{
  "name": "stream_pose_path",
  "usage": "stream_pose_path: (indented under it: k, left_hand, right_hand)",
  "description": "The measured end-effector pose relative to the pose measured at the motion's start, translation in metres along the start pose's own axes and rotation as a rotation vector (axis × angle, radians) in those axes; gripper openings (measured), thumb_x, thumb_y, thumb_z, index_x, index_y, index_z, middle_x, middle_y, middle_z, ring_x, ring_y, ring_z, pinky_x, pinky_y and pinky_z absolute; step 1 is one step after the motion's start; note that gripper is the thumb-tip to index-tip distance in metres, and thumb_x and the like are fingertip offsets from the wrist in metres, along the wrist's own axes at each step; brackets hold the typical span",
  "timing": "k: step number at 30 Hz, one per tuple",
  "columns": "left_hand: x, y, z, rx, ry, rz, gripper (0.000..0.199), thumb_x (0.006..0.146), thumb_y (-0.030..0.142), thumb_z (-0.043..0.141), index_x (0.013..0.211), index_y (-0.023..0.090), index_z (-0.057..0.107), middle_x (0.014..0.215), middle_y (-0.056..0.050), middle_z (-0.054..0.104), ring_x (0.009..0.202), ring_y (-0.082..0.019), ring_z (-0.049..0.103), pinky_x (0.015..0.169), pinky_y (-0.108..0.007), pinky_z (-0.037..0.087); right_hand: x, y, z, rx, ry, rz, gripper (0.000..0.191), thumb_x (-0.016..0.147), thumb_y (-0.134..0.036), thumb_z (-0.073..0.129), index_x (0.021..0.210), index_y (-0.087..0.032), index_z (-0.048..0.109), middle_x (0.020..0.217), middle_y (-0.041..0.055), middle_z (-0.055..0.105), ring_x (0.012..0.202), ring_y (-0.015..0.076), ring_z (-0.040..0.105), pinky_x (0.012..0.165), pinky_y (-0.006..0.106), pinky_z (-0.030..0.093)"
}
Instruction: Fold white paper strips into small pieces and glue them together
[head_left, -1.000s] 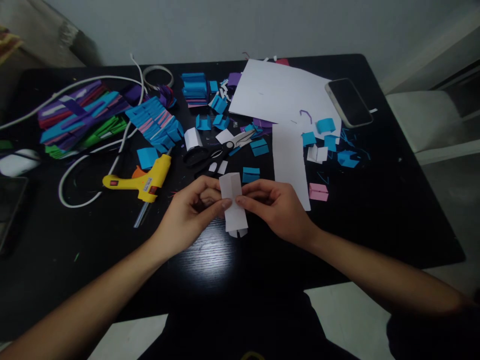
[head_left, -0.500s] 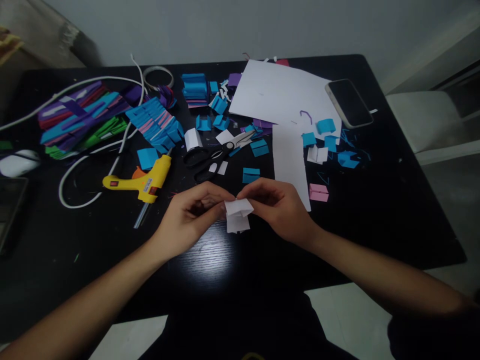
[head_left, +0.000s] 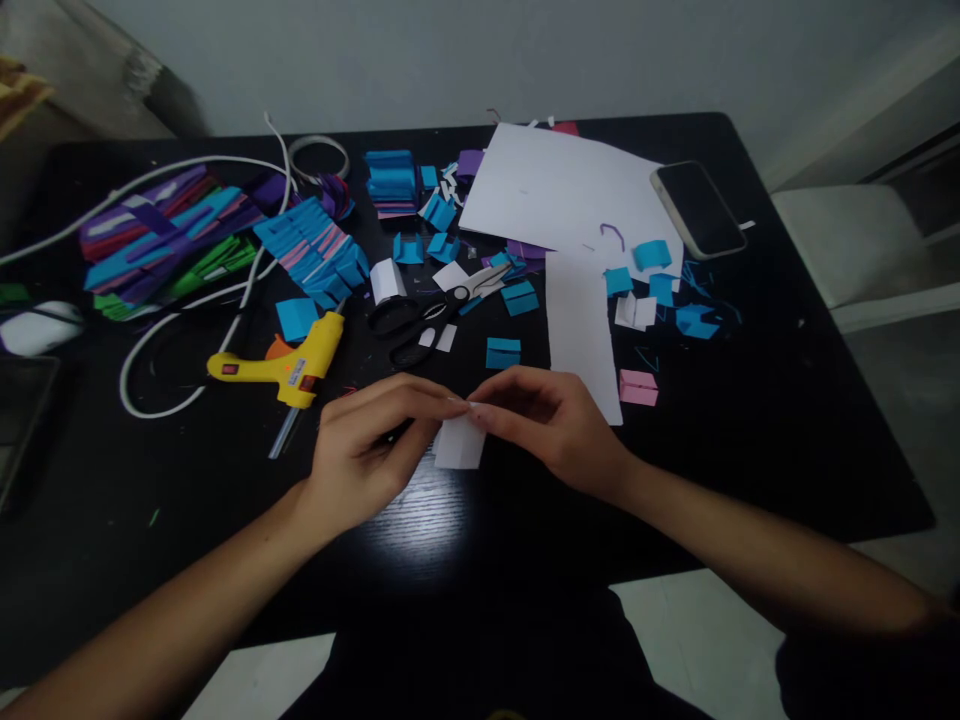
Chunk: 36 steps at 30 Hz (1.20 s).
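A small folded piece of white paper [head_left: 460, 447] hangs between my hands above the dark table's front part. My left hand [head_left: 375, 440] pinches its upper left edge, fingertips reaching over the top. From the other side my right hand [head_left: 551, 420] grips the upper right corner between thumb and fingers. Both sets of fingertips meet at the fold and hide the top of the paper. Just beyond the hands lie a folded blue paper piece [head_left: 503, 352] and black-handled scissors [head_left: 427, 318] with the blades partly apart. A long white paper strip [head_left: 581, 320] runs behind my right hand.
A yellow glue gun [head_left: 300, 365] lies left, near a looping white cable [head_left: 127, 370]. Bundled coloured strips [head_left: 169, 235] and a blue-pink paper stack [head_left: 311, 250] sit behind it. White sheets [head_left: 555, 185], a phone [head_left: 697, 208] and a pink folded piece [head_left: 638, 387] are on the right.
The white paper's upper flap, standing open before, is now pressed down under my fingertips. My left fingers have stretched over the top, and both hands have shifted slightly toward me.
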<state>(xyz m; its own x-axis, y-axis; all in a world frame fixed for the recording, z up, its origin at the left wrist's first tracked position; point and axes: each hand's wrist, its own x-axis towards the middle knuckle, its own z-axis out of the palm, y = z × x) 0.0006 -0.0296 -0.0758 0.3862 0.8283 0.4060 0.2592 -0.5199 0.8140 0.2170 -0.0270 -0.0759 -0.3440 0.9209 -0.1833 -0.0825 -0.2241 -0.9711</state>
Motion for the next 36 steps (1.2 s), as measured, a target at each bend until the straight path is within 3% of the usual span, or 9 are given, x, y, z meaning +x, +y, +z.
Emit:
stream_pose_path:
  k: [8, 13, 20, 36]
  left_hand:
    - [-0.003, 0.003, 0.003, 0.022, 0.033, -0.187, 0.020, 0.095, 0.013, 0.063, 0.114, 0.018, 0.066, 0.092, -0.002, 0.077, 0.077, -0.013, 0.074, 0.067, -0.022, 0.058]
    - [-0.001, 0.003, 0.006, 0.077, 0.014, -0.225, 0.004, 0.093, 0.021, 0.073, 0.096, 0.019, 0.073, 0.076, 0.003, 0.074, 0.063, -0.009, 0.069, 0.060, -0.019, 0.053]
    - [-0.007, 0.000, 0.006, 0.063, 0.048, -0.213, 0.009, 0.092, 0.016, 0.074, 0.099, 0.021, 0.074, 0.086, 0.003, 0.078, 0.072, -0.009, 0.071, 0.067, -0.018, 0.056]
    - [-0.003, 0.003, 0.010, -0.047, 0.081, -0.329, 0.014, 0.083, 0.018, 0.083, 0.092, 0.022, 0.074, 0.078, 0.003, 0.076, 0.069, -0.011, 0.071, 0.064, -0.020, 0.057]
  right_hand:
    - [-0.003, 0.008, 0.002, -0.112, 0.064, -0.135, 0.012, 0.085, -0.021, 0.083, 0.096, -0.023, 0.080, 0.090, -0.0012, 0.080, 0.083, 0.0131, 0.076, 0.075, 0.023, 0.063]
    - [-0.007, 0.009, 0.005, -0.201, 0.098, -0.229, 0.015, 0.086, -0.016, 0.082, 0.098, -0.024, 0.079, 0.090, -0.0018, 0.079, 0.081, 0.0126, 0.076, 0.074, 0.023, 0.062]
    - [-0.007, 0.007, 0.006, -0.169, 0.096, -0.205, 0.015, 0.085, -0.019, 0.082, 0.099, -0.022, 0.078, 0.089, 0.0002, 0.079, 0.081, 0.0151, 0.076, 0.073, 0.025, 0.063]
    - [-0.007, 0.005, 0.006, -0.244, 0.104, -0.283, 0.008, 0.090, -0.022, 0.078, 0.098, -0.024, 0.080, 0.093, 0.0002, 0.081, 0.083, 0.0158, 0.076, 0.076, 0.028, 0.065]
